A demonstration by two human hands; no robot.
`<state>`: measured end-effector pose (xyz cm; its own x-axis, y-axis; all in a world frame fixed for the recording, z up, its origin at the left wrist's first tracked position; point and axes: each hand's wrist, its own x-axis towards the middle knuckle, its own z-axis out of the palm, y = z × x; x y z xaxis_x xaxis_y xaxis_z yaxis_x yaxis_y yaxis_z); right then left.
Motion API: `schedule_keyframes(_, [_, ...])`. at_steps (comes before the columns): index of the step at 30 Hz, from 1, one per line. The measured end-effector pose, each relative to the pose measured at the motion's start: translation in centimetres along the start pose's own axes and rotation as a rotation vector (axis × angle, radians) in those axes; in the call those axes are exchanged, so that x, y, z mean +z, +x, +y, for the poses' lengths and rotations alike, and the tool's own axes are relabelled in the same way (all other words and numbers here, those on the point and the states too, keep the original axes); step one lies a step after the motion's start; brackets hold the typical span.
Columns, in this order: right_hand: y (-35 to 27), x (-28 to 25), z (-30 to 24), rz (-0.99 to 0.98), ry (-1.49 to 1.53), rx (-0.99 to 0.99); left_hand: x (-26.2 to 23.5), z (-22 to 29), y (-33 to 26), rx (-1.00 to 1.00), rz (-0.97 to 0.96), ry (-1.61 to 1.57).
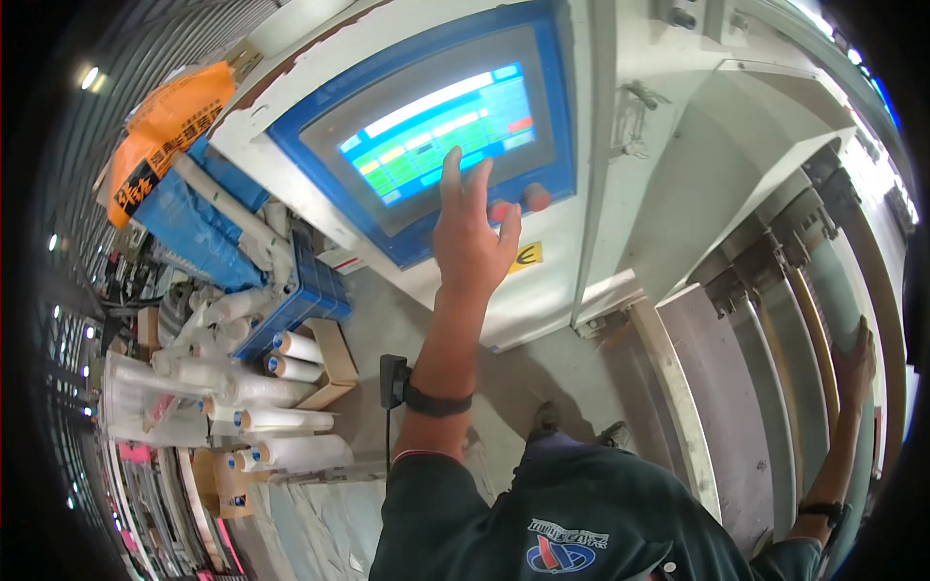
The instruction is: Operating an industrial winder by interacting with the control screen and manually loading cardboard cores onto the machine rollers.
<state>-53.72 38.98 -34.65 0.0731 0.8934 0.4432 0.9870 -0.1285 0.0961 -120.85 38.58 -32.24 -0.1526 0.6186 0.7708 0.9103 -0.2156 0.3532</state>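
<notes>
Hand on the screen, hand on the roller

The left hand (472,232) is raised with its fingers (451,174) spread open and straight, holding nothing; the fingertips touch the lower edge of the lit touchscreen (436,131), which sits in a blue-framed control panel (562,116). Just right of the fingers, below the screen, are two red round buttons (536,198), and a yellow label (526,257) lies beside the heel of the hand. A dark band circles the left wrist. Far to the right, the right hand (856,363) lies flat with open fingers on a long grey-green roller (835,290) of the machine. Well left of the left fingers, white rolls (291,421) lie piled near a blue crate (300,300)
</notes>
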Motion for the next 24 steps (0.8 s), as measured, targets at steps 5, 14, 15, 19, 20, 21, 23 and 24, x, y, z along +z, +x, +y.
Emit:
schedule_keyframes(5, [0.0,-0.6,-0.6,-0.011,0.021,-0.008,1.1,3.0,1.8,-0.068,-0.18,-0.066])
schedule_keyframes(14, [-0.2,-0.7,-0.5,-0.007,0.03,0.001,2.6,4.5,3.8,-0.032,-0.232,-0.087])
schedule_keyframes(15, [-0.2,-0.7,-0.5,-0.007,0.03,0.004,2.7,4.5,3.9,-0.027,-0.222,-0.079])
schedule_keyframes(19, [0.0,-0.8,-0.7,-0.003,0.016,0.003,3.1,3.7,4.1,-0.01,-0.221,-0.023])
schedule_keyframes(20, [-0.1,-0.8,-0.8,-0.001,0.006,0.005,3.0,3.9,4.1,-0.014,-0.214,-0.032])
schedule_keyframes(21, [-0.1,-0.8,-0.7,-0.001,0.006,0.006,2.9,4.0,4.1,-0.018,-0.208,-0.042])
schedule_keyframes(23, [-0.1,-0.6,-0.7,0.015,-0.002,-0.009,2.8,3.9,4.1,-0.031,-0.211,-0.047])
schedule_keyframes(24, [-0.1,-0.4,-0.7,0.015,-0.001,-0.011,2.8,3.8,4.1,-0.043,-0.215,-0.053])
